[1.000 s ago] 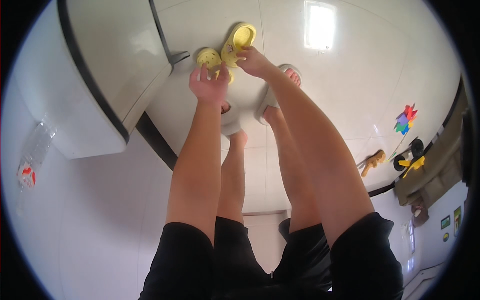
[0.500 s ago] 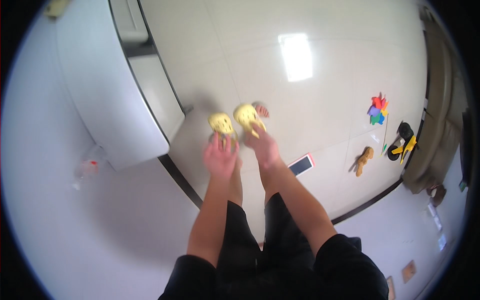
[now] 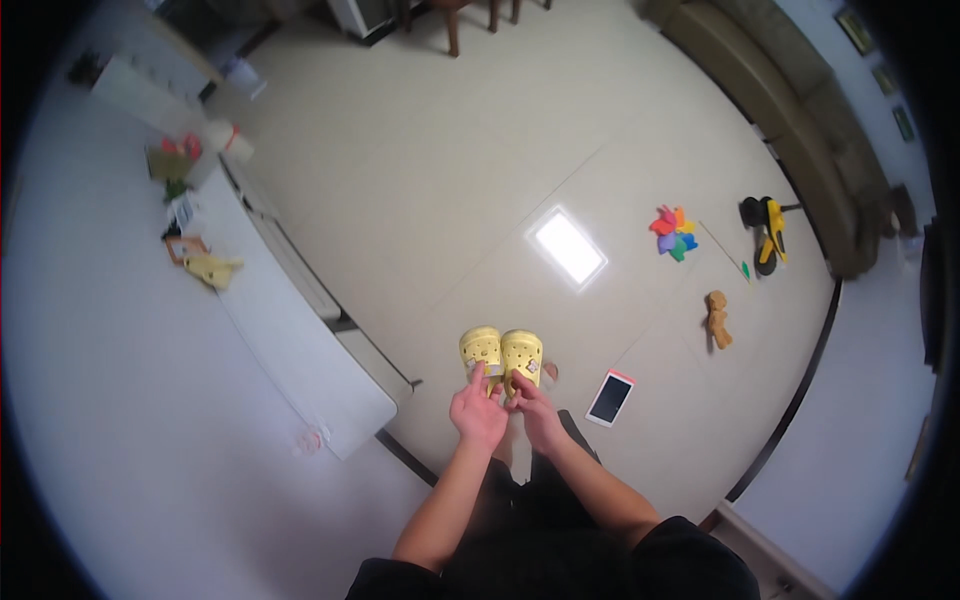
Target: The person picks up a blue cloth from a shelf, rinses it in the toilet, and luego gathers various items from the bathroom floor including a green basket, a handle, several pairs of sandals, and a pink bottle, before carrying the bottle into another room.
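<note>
Two yellow clogs stand side by side on the floor, toes pointing away from me: the left clog (image 3: 481,344) and the right clog (image 3: 522,350). Both have round holes and small charms. My left hand (image 3: 479,415) grips the heel end of the left one, its index finger stretched along the upper. At the heel of the right one, my right hand (image 3: 538,412) is closed with fingers and thumb at the opening. The hands nearly meet between the shoes, and they partly hide the heel straps.
A small reddish item (image 3: 550,371) lies beside the right clog. Farther right are a white-and-pink tablet (image 3: 611,398), a brown doll-like toy (image 3: 718,320), a colourful pinwheel (image 3: 672,232) and a yellow-black wheeled toy (image 3: 768,235). A white cabinet (image 3: 300,340) stands left, a brown sofa (image 3: 770,95) at far right.
The two clogs, apart and uneven before, now sit together and level. My left hand has gone from spread fingers to holding its clog. The view has tilted up, showing more room.
</note>
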{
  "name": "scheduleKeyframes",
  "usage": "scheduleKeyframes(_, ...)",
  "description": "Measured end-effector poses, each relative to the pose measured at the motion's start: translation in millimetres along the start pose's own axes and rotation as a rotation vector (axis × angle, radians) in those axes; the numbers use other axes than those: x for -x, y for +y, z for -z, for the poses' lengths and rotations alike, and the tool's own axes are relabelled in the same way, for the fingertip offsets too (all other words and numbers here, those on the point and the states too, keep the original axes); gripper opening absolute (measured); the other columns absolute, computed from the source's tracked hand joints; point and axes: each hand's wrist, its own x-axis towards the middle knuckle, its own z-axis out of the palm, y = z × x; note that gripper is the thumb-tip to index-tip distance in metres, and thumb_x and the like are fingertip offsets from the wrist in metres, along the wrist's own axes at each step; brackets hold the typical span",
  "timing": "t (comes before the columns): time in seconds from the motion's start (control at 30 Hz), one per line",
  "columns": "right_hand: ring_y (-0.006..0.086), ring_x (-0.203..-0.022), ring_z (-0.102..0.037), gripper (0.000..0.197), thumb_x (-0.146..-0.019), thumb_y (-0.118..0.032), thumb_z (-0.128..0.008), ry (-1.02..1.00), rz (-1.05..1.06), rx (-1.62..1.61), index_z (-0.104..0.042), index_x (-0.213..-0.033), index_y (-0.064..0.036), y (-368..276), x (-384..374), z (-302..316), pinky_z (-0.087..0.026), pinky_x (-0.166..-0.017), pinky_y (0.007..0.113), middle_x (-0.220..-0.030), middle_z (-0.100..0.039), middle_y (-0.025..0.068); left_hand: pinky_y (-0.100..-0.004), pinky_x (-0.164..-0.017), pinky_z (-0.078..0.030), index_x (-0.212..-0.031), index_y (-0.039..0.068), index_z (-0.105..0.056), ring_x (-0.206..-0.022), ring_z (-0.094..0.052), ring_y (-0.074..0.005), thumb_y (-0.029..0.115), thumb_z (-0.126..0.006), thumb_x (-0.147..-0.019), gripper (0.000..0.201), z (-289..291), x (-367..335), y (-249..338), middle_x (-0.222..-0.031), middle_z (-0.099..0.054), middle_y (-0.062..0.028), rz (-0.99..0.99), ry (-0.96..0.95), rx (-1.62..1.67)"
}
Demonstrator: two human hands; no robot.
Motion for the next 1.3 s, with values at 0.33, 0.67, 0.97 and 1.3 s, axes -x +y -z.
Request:
scheduleKeyframes(0.33, 0.0227, -0.143, -0.03, 0.072, -0.082, -0.011, -0.057, -0.029, 0.4, 0.075, -0.035, -0.15, -0.004, -157, 87, 28, -0.022, -0.116, 0.035, -0.154, -0.036, 0.0107, -0.0605, -0.112, -0.022, -0.151, 0.015, -0.036, -0.136, -0.032, -0.0313, 0.039, -0.043, -0.084, 0.072, -177, 31, -80, -0.153, -0.026, -0.0051, 0.264, -0.282, -0.517)
scheduleKeyframes(0.67, 0.0216, -0.14, -0.032, 0.065, -0.085, -0.01, -0.061, 0.265, 0.824, 0.276, -0.041, -0.147, -0.0072, -223, 159, 119, -0.03, -0.112, 0.035, -0.146, -0.035, 0.0076, -0.0542, -0.114, -0.027, -0.149, 0.007, -0.038, -0.133, -0.036, -0.036, 0.03, -0.043, -0.086, 0.066, -269, 27, -225, -0.152, -0.029, -0.0078, 0.675, -0.559, -0.688)
scheduleKeyframes(0.97, 0.023, -0.144, -0.028, 0.07, -0.083, -0.002, -0.058, 0.583, 0.992, -0.055, -0.038, -0.149, -0.0088, -208, 209, 135, -0.026, -0.116, 0.039, -0.159, -0.023, 0.0093, -0.0466, -0.115, -0.027, -0.144, 0.003, -0.045, -0.128, -0.039, -0.0355, 0.029, -0.044, -0.084, 0.065, -287, 29, -324, -0.144, -0.04, -0.0082, 1.102, -0.443, -0.722)
scheduleKeyframes(1.3, 0.0166, -0.117, -0.057, 0.047, -0.091, 0.001, -0.053, 1.125, 1.073, -0.373, -0.048, -0.137, -0.0037, -115, 303, 147, -0.045, -0.092, 0.027, -0.14, -0.049, 0.0071, -0.0427, -0.102, -0.04, -0.139, 0.01, -0.053, -0.118, -0.047, -0.0321, 0.03, -0.047, -0.084, 0.059, -240, 99, -439, -0.133, -0.054, -0.0011, 1.27, -0.642, -1.235)
